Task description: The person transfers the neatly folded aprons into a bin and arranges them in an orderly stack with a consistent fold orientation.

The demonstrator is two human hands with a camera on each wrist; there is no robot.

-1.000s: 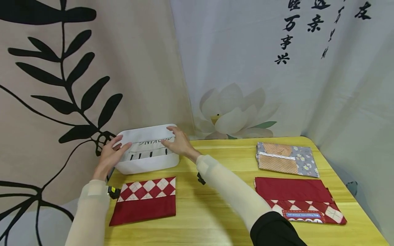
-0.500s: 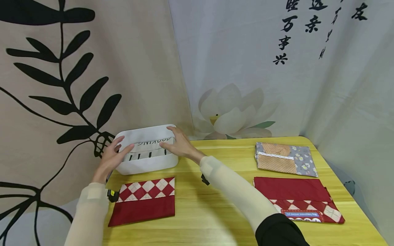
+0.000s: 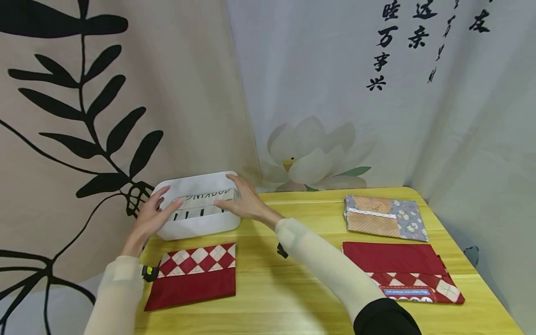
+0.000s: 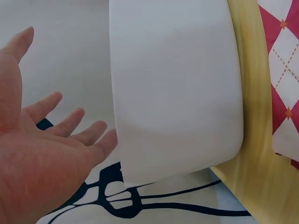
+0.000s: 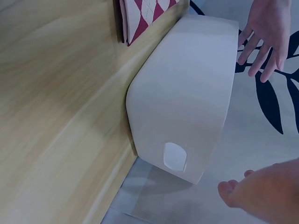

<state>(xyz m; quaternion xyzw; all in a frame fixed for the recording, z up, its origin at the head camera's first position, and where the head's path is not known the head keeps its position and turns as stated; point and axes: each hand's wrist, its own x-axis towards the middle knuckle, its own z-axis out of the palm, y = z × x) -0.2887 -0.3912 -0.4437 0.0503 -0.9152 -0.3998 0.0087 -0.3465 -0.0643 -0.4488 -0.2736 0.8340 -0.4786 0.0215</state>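
Observation:
A white plastic basket stands at the back left of the table. Inside it lies a folded white cloth with dark lettering and short black marks. At the basket's left end is my left hand, its fingers spread over the rim; the left wrist view shows the little finger right by the basket's edge. My right hand is over the right end, thumb pointing inward above the cloth. In the right wrist view that hand appears apart from the basket wall, most fingers hidden. Neither hand grips anything.
A folded red cloth with a diamond band lies in front of the basket. On the right are a larger folded red cloth and a grey-and-tan floral one. Printed curtains hang behind the table.
The head view has shifted slightly, so the table and cloths sit a little further left. Both hands stay at the basket's ends, barely moving.

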